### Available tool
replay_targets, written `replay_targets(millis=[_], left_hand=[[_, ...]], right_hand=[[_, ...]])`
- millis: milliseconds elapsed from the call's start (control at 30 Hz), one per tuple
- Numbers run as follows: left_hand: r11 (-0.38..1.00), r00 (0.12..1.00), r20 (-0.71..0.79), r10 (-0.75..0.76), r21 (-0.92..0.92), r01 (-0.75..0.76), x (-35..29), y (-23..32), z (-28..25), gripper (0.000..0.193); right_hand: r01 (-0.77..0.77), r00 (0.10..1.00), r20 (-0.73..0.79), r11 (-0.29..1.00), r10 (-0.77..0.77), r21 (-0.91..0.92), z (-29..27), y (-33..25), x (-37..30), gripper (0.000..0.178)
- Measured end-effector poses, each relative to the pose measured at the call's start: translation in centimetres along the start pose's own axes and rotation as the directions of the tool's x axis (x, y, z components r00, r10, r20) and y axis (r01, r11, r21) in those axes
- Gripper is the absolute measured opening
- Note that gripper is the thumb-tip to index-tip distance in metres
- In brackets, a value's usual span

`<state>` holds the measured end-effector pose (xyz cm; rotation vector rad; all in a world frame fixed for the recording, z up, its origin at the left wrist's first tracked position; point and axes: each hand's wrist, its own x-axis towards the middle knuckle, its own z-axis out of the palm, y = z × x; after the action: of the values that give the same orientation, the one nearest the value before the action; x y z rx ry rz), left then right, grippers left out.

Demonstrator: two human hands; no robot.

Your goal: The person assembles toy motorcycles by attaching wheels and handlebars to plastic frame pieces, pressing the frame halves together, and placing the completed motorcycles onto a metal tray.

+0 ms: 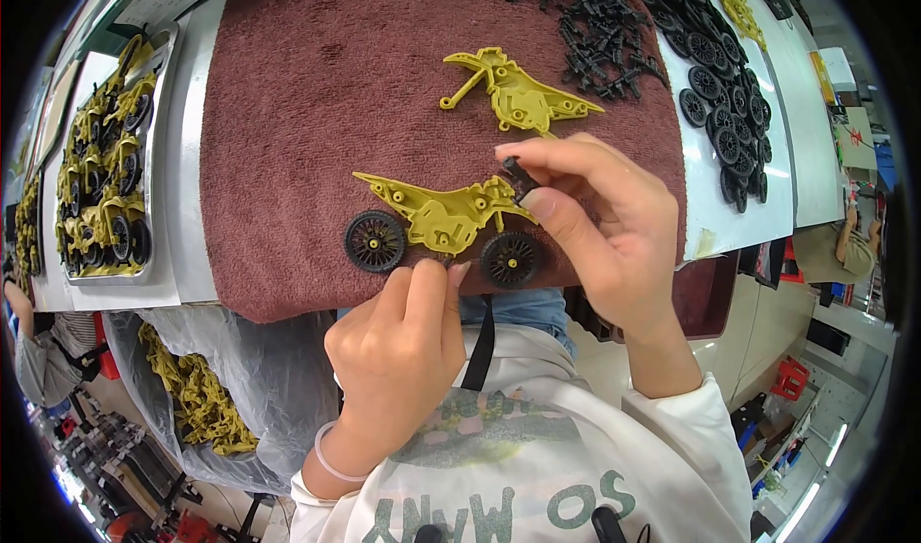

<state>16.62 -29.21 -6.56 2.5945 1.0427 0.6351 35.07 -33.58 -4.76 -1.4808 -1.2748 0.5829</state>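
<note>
My left hand (408,322) pinches the lower edge of a yellow toy motorcycle body half (446,219), which carries a black spoked wheel (374,242) at its left end and another black wheel (510,259) at its right. Between the thumb and forefinger of my right hand (614,222) is a small black plastic part (519,177), held at the body's upper right end. Whether that part touches the body I cannot tell. Farther off, a second yellow body half (518,94) lies loose, its ribbed inside facing up.
A brown towel (288,140) covers the table. Small black parts (604,35) are heaped at its far right, beside piled black wheels (734,121). At left stands a metal tray (158,159) of yellow and black toy motorcycles. Below it, a plastic-lined bin holds yellow parts (206,404).
</note>
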Motion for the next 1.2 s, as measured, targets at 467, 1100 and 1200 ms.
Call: replay_targets(millis=[467, 1100, 1200], left_hand=[[0.992, 0.995, 0.095, -0.033, 0.128, 0.021, 1.1, 1.1, -0.5, 0.012], [0.99, 0.991, 0.128, -0.039, 0.143, 0.021, 1.2, 1.2, -0.5, 0.016], [0.99, 0.988, 0.152, -0.04, 0.138, 0.019, 1.6, 1.3, -0.7, 0.016]], right_hand=[[-0.263, 0.855, 0.41, 0.947, 0.318, -0.186, -1.8, -1.1, 6.5, 0.016], [0.023, 0.912, 0.378, 0.9, 0.16, -0.436, -0.1, 0.2, 6.1, 0.012], [0.102, 0.933, 0.347, 0.852, 0.097, -0.514, 0.2, -0.4, 5.8, 0.014]])
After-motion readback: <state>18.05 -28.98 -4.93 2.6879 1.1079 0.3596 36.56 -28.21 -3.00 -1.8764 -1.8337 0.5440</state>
